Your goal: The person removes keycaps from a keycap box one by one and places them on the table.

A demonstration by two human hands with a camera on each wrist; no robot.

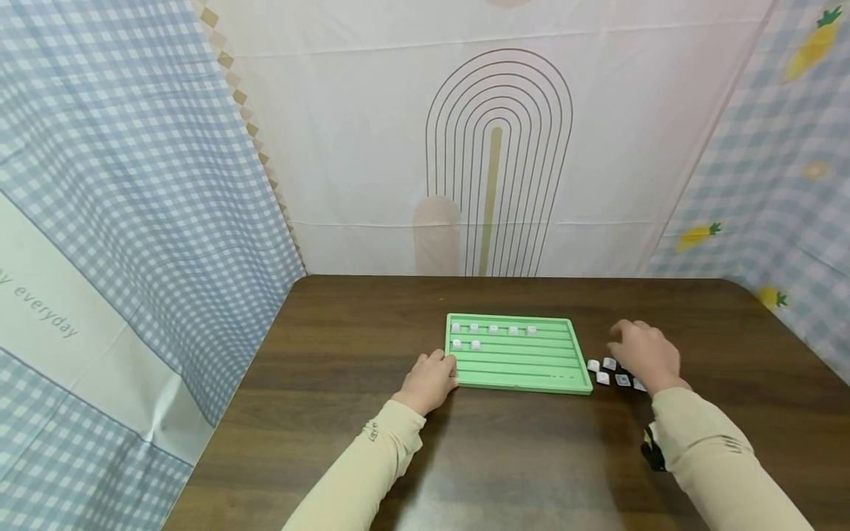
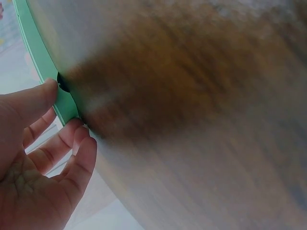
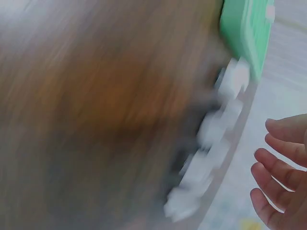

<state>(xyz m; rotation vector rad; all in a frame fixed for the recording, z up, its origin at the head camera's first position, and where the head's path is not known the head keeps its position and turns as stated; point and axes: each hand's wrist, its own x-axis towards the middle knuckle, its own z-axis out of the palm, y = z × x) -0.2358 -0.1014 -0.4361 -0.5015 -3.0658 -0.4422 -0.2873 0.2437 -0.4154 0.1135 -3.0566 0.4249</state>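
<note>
A light green tray (image 1: 518,361) with raised ridges lies on the table. White keycaps stand along its back ridge, the middle one (image 1: 493,329) among several, and two more, one of them a keycap (image 1: 475,344), stand on the ridge in front. My left hand (image 1: 427,381) grips the tray's front left corner; its thumb (image 2: 41,98) presses the front wall and the fingers lie round the side. Above the loose white keycaps (image 1: 603,377) right of the tray is my right hand (image 1: 647,354). Its fingers (image 3: 276,167) are spread and loosely bent, with nothing between them; it hides some keycaps.
The brown wooden table (image 1: 345,354) reaches back to a pale cloth backdrop (image 1: 352,147). Checked cloth (image 1: 166,184) hangs along the left side, and more patterned cloth (image 1: 783,184) on the right. A small black object (image 1: 653,448) shows beside my right sleeve.
</note>
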